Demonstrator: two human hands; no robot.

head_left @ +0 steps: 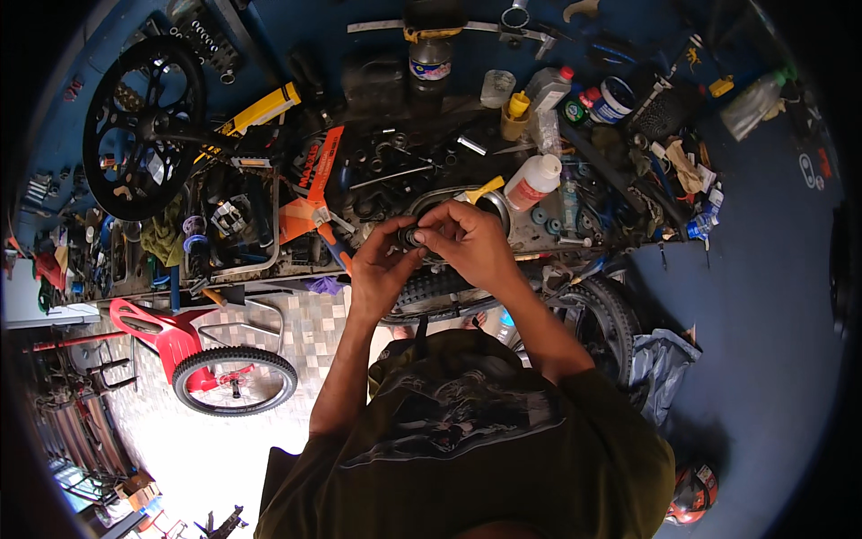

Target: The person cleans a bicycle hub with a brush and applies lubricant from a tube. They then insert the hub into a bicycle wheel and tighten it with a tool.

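Note:
Both my hands meet at the front of the workbench, holding a small dark ring-shaped part [410, 237] between the fingertips. My left hand [382, 269] grips the ring's left side, thumb below it. From the other side, my right hand [474, 247] pinches it with thumb and forefinger. Its exact kind is too small to make out. Just beyond my fingers lies a round metal pan [503, 208], partly hidden by the right hand. A yellow-handled brush [485, 189] rests at the pan. Right of it is a white bottle [532, 183] with a red label.
Tools and loose parts crowd the workbench [359, 202]. An orange card [310, 211] and a blue-and-orange handle [334, 247] lie to the left, near a large black spoked wheel [144, 126]. Below the bench edge are bicycle tyres [606, 314] and a red bicycle frame [166, 337].

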